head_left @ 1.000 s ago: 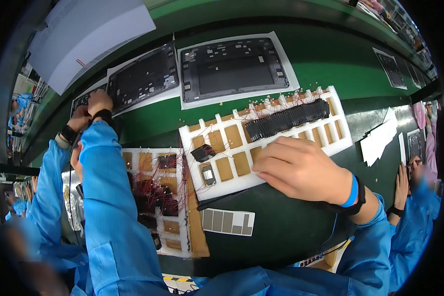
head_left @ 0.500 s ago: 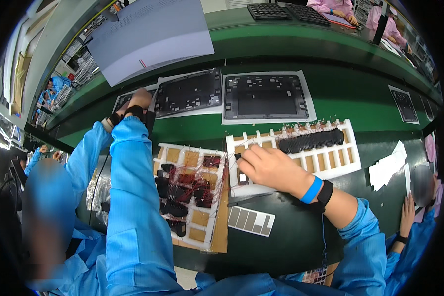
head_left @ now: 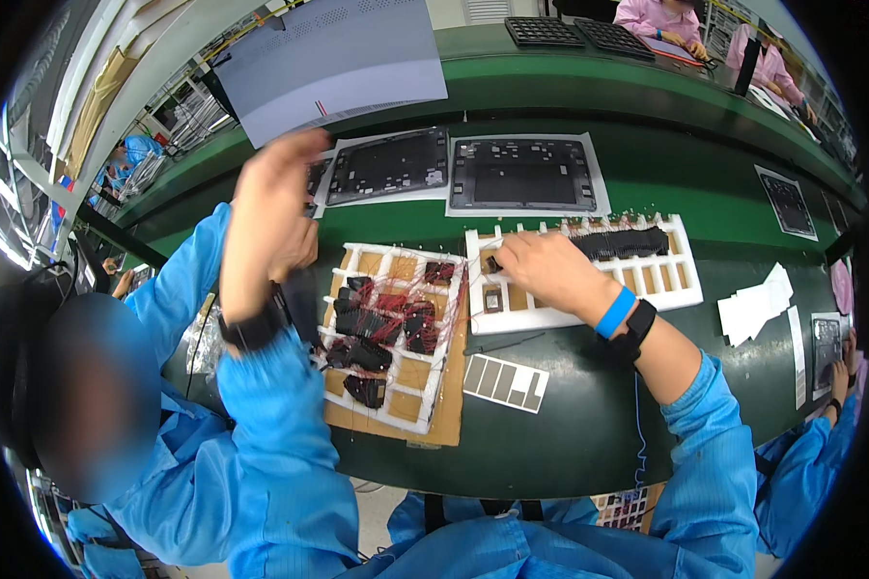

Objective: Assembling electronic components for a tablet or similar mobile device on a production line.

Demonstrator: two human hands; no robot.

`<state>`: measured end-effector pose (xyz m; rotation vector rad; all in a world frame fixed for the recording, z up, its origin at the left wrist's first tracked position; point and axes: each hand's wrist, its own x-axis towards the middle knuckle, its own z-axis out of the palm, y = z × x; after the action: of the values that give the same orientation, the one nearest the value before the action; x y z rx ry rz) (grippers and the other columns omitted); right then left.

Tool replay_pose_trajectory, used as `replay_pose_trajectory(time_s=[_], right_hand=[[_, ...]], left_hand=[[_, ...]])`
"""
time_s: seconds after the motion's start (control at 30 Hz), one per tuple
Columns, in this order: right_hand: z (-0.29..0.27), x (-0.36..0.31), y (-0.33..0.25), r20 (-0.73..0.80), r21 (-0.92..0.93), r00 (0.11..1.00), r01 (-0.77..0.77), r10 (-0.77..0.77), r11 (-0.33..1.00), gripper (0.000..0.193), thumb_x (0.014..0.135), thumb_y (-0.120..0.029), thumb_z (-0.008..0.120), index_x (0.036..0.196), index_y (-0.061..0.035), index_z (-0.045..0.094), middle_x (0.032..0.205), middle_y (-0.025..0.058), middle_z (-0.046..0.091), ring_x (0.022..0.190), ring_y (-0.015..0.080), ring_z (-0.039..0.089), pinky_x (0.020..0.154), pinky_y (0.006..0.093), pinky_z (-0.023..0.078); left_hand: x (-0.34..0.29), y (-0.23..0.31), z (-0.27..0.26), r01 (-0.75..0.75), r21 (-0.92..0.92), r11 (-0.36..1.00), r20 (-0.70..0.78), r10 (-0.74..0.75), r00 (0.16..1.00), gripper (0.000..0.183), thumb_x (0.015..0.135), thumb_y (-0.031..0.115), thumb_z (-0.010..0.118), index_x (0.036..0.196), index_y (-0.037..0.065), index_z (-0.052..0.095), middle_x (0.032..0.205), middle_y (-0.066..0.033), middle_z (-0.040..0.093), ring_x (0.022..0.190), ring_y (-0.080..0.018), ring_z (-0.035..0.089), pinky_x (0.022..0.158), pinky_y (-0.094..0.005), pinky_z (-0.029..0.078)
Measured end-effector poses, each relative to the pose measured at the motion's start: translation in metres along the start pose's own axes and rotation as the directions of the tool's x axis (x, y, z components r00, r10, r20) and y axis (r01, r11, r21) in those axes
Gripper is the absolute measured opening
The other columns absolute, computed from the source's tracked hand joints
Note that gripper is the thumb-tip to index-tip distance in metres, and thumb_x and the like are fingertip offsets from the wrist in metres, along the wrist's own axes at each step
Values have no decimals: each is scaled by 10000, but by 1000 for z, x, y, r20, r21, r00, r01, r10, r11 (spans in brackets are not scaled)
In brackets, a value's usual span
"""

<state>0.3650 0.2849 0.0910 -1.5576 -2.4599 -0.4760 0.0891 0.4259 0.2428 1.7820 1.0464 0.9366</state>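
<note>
My left hand (head_left: 268,198) is raised above the left of the bench, smeared by motion, so its fingers cannot be read. Close behind it is a co-worker's hand (head_left: 301,243). My right hand (head_left: 555,268) bends over the left end of the right white foam tray (head_left: 589,317), its fingertips closed on a small black part (head_left: 493,263). Nearer me in that tray, a small square dark piece (head_left: 493,301) lies in a slot. A row of black wired parts (head_left: 618,243) fills the tray's far side. The left foam tray (head_left: 413,391) holds dark parts with tangled red wires.
Two black tablet-like panels (head_left: 521,174) (head_left: 386,166) lie on white sheets at the back. A grey-and-white card (head_left: 505,383) and a thin dark tool (head_left: 504,344) are near the trays. White papers (head_left: 758,307) lie right. A co-worker in blue (head_left: 188,415) leans in left.
My left hand has lifted away from the panel at the back left and come nearer. The whole view has shifted slightly. My right hand stays at the same end of the tray.
</note>
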Motion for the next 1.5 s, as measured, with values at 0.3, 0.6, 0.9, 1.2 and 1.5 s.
replay_pose_trajectory(time_s=[0.3, 0.6, 0.9, 1.2, 1.5], right_hand=[[-26, 3, 3, 95, 333, 976, -218, 197, 917, 197, 952, -187, 684, 989, -21, 586, 880, 147, 700, 818, 349, 695, 679, 421, 540], [-61, -17, 3, 290, 926, 856, -364, 427, 102, 271, 1074, -286, 568, 1108, -23, 512, 827, 48, 700, 721, 75, 634, 598, 248, 491], [-90, -29, 78, 19, 930, 691, -278, 723, 241, 302, 1058, -257, 592, 1198, 8, 559, 939, 78, 683, 866, 120, 663, 699, 264, 544], [-69, 5, 157, 282, 833, 614, -538, 737, 130, 433, 1016, -204, 551, 1380, 31, 553, 1075, 133, 747, 933, 143, 706, 831, 244, 537], [-4, 63, 187, 213, 138, 514, -858, 831, 495, 319, 876, -342, 766, 1053, -78, 800, 869, 84, 785, 886, 210, 751, 833, 336, 559]], left_hand=[[-94, -82, 143, -511, 326, 796, 295, 428, 854, 458, 904, -26, 566, 1358, -75, 536, 1256, -263, 634, 1188, -429, 592, 1021, -477, 478], [-97, -64, 160, -279, 99, 955, 155, 262, 953, 371, 949, 151, 680, 1280, -5, 619, 1100, -169, 735, 960, -332, 706, 854, -387, 540], [-163, -55, 164, -517, -29, 855, 443, 475, 761, 139, 927, 94, 661, 1029, 19, 719, 947, -168, 716, 888, -358, 694, 795, -433, 551], [-204, -82, 193, -560, -245, 791, 526, 594, 608, 132, 892, 87, 679, 1012, 34, 694, 858, -86, 683, 821, -273, 673, 732, -388, 540], [-205, -91, 193, -478, -241, 845, 537, 526, 660, 128, 870, 77, 692, 993, 40, 695, 848, -67, 687, 811, -251, 672, 723, -379, 543]])
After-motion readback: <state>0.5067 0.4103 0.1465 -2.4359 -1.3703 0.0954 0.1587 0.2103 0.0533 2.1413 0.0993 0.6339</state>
